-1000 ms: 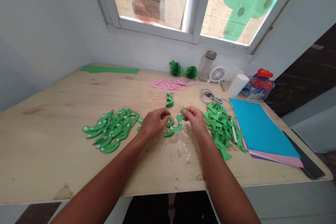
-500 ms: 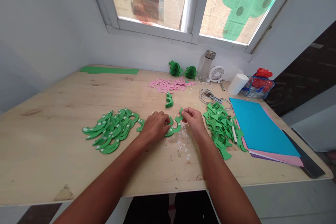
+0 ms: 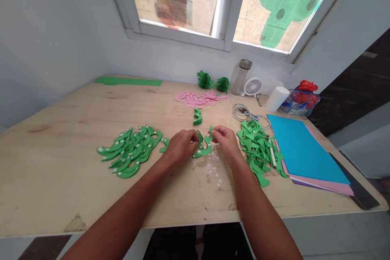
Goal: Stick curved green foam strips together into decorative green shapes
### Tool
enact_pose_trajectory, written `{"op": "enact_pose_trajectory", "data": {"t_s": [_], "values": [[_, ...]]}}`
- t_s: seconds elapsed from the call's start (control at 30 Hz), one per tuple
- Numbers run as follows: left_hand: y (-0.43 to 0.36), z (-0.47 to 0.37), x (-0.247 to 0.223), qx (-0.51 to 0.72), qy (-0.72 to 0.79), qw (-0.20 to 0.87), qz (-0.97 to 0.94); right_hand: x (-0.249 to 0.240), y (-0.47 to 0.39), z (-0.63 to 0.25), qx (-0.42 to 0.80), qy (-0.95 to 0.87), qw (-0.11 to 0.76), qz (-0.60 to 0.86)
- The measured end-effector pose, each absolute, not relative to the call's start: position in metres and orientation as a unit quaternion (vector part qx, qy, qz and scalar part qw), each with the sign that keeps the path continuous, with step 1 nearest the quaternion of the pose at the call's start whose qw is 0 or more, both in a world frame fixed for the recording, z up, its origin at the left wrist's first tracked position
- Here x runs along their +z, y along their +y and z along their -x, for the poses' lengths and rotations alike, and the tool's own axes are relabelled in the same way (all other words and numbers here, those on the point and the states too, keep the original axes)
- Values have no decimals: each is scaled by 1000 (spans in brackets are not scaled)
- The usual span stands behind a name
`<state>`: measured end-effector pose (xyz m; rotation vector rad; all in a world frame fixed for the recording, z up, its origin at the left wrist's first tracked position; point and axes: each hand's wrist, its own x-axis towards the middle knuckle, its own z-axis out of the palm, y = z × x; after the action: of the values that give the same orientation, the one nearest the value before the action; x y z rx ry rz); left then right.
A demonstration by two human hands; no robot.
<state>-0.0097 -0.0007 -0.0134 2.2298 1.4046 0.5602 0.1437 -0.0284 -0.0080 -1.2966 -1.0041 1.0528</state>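
A curved green paper piece with small white squares on it lies between my two hands. My left hand pinches the tip of green paper at its left side. With thumb and fingers closed, my right hand grips the piece's upper right end. Left of my left hand spreads a pile of curved green pieces with white squares, and a small green piece shows beside the wrist. A small green stack sits just beyond my hands. White paper bits are scattered near my right hand.
Green scraps and a white pen lie at the right, beside blue sheets. Farther back are pink cutouts, scissors, tape rings, a bottle, a fan and a white roll.
My left hand's fingertips have lifted slightly, and a green tip now stands up beside them. My right hand has hardly moved. The view has shifted a little.
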Motion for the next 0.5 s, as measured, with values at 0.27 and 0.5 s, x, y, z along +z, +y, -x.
{"op": "enact_pose_trajectory", "data": {"t_s": [0.27, 0.5], "values": [[6, 17, -9, 317, 439, 428, -724, -13, -30, -146, 433, -474, 553, 531], [-1, 12, -5, 356, 399, 539, -650, -13, -32, -144, 478, -492, 531, 497]]}}
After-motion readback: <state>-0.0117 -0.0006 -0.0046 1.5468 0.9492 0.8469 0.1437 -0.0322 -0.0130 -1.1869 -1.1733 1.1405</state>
